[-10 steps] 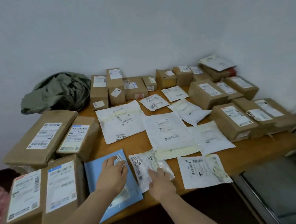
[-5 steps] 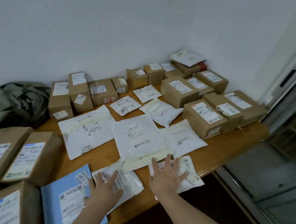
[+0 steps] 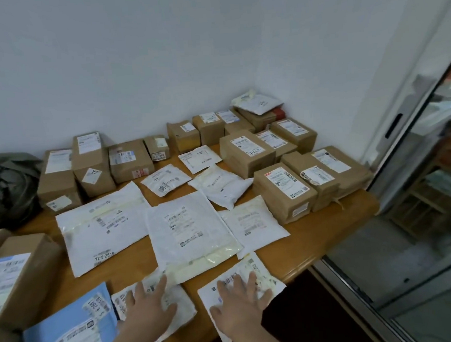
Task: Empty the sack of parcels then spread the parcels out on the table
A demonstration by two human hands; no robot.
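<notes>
Both hands are laid flat with fingers straight and spread, and nothing is gripped. The left hand (image 3: 146,307) is pressed on a crinkled white packet (image 3: 182,308), the right hand (image 3: 241,300) on a labelled white mailer (image 3: 265,277). The mailer's corner nearest the right wrist appears to overhang the table (image 3: 317,234) edge — a pull toward the body could send it to the floor. Just beyond the left fingertips, a larger mailer (image 3: 185,227) seems to overlap the packet and might be dragged along. The sack (image 3: 4,186) lies crumpled far to the left of both hands.
</notes>
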